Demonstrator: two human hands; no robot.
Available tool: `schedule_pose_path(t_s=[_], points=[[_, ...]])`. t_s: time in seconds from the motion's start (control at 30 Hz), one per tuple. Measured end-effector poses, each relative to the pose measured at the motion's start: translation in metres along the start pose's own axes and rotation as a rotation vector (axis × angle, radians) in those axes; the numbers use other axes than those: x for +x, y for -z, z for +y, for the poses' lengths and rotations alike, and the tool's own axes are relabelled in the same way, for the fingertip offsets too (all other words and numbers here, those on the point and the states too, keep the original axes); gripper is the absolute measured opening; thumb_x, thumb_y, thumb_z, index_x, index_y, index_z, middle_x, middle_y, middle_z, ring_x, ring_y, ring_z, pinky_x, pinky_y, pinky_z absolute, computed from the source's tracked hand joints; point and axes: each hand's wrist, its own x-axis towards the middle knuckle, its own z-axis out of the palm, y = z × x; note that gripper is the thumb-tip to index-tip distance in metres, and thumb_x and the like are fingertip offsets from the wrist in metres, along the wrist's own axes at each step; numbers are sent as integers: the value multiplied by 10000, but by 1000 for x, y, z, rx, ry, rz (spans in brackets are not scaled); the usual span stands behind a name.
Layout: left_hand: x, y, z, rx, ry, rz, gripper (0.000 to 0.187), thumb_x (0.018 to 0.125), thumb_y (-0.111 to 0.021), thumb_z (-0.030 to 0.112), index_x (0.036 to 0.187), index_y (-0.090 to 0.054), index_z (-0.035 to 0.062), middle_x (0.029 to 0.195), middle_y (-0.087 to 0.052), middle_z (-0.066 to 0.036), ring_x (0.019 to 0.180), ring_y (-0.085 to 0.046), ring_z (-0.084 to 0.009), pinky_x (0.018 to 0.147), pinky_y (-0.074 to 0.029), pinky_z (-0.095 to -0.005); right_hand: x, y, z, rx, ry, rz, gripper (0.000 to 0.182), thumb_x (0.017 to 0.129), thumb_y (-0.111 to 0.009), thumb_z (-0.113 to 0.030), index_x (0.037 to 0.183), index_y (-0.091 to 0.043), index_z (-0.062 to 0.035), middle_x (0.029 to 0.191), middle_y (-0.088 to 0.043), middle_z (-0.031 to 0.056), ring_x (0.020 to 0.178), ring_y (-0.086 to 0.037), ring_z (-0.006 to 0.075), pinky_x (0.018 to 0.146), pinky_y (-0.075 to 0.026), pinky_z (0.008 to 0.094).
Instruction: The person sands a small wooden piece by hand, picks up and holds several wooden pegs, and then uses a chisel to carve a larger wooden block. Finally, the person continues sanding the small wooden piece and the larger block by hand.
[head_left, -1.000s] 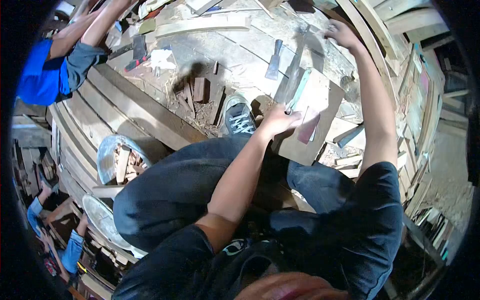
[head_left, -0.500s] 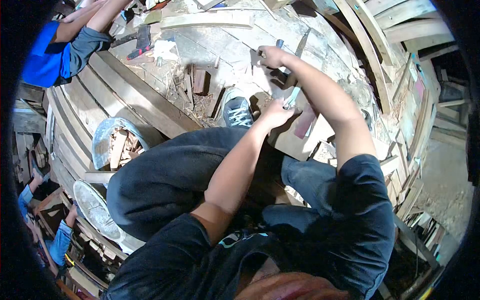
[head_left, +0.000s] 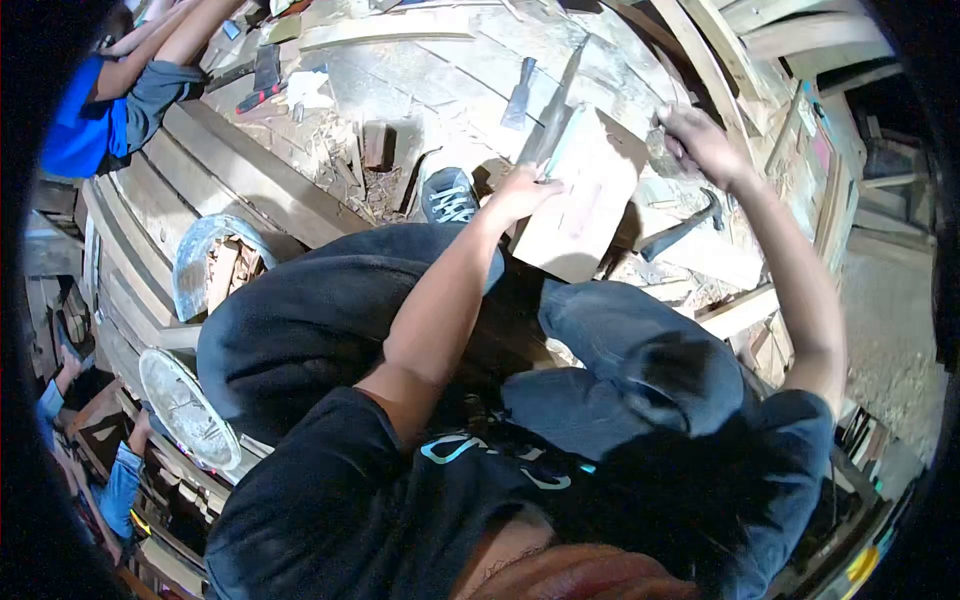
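Note:
My left hand [head_left: 520, 197] grips the left edge of a pale wooden block [head_left: 588, 205], which is tilted up between my knees. Its broad face is towards me and a light blue strip runs along the left edge. My right hand [head_left: 700, 145] is off the block to its right, fingers curled inward; whether anything is in them is hidden. Below that hand lies a hammer [head_left: 685, 232] with a dark handle. Beyond the block lie a chisel [head_left: 519, 92] and a long, dark tapered blade [head_left: 563, 95].
At my left stand a bucket of wood scraps [head_left: 232, 268] and a round whitish lid or bucket [head_left: 190, 408]. Shavings and a small brown block [head_left: 378, 147] lie past my shoe [head_left: 450, 196]. A person in blue [head_left: 85, 125] sits far left. Timber [head_left: 735, 60] leans at the right.
My right hand has moved right, away from the chisel, which now lies apart from it. The block has been turned so its broad face shows. The hammer has come into view.

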Motion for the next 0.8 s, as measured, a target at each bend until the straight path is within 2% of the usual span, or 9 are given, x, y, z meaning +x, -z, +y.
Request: schedule_pose_path(t_s=[0.23,0.3,0.37,0.4,0.47,0.5,0.67,0.7,0.8], points=[[8,-1,-8,198,70,27,445,844,-745,309,1078,-656,-59,947,-719,-145,843,-674,-197,750,-531,-343,11,-62,206,580,3,359,224,1028,-498,-272,919,-550,-83,635,-462,-33,517,-427,101,480,-329,246],[11,-4,-26,-148,6,-48,370,879,-722,269,1026,-670,-66,910,-717,-123,804,-663,-173,705,-525,-324,29,-88,255,861,-177,340,228,1029,-491,-262,946,-568,-64,676,-516,2,580,-493,119,511,-378,263],[11,-1,-20,-30,42,-55,321,912,-691,223,1059,-658,-60,880,-690,-73,772,-631,-148,677,-507,-304,38,-111,270,1378,-174,202,344,1056,-413,-333,1009,-572,-32,830,-598,58,735,-576,160,601,-471,281],[6,-2,-13,-65,18,-71,319,914,-691,219,1075,-654,-53,872,-683,-64,771,-619,-143,687,-499,-300,46,-117,284,1922,-109,-149,397,1067,-361,-363,1051,-543,-10,848,-610,72,731,-587,207,673,-523,319],[8,-1,-11,-84,25,-62,302,918,-687,208,1090,-653,-37,842,-665,-42,730,-590,-123,661,-476,-281,52,-130,270,1855,-155,204,414,1066,-342,-345,1059,-521,28,850,-614,132,776,-615,274,825,-552,434],[12,-3,-18,-66,57,-31,286,920,-683,200,1089,-655,-28,820,-654,-28,690,-573,-108,624,-460,-265,63,-134,294,1958,-16,59,388,1065,-342,-316,1075,-526,26,894,-640,158,834,-642,300,855,-552,448],[6,-8,-9,-60,76,-15,242,915,-712,249,920,-637,19,740,-587,1,655,-524,-91,584,-422,-285,46,-123,279,1466,-80,363,304,1048,-360,-222,1136,-528,16,950,-677,147,796,-674,216,631,-569,319],[12,-6,-22,-71,50,0,247,913,-716,257,917,-640,22,723,-582,4,629,-515,-88,564,-414,-285,49,-116,299,1396,43,206,246,1014,-397,-167,1062,-575,-4,952,-678,138,838,-664,207,693,-547,311],[6,-9,-12,-49,57,23,261,909,-719,275,918,-644,25,716,-584,1,610,-511,-90,547,-408,-286,36,-116,288,679,100,616,270,922,-435,-96,1013,-657,26,1042,-687,136,1025,-631,247,918,-464,320]])
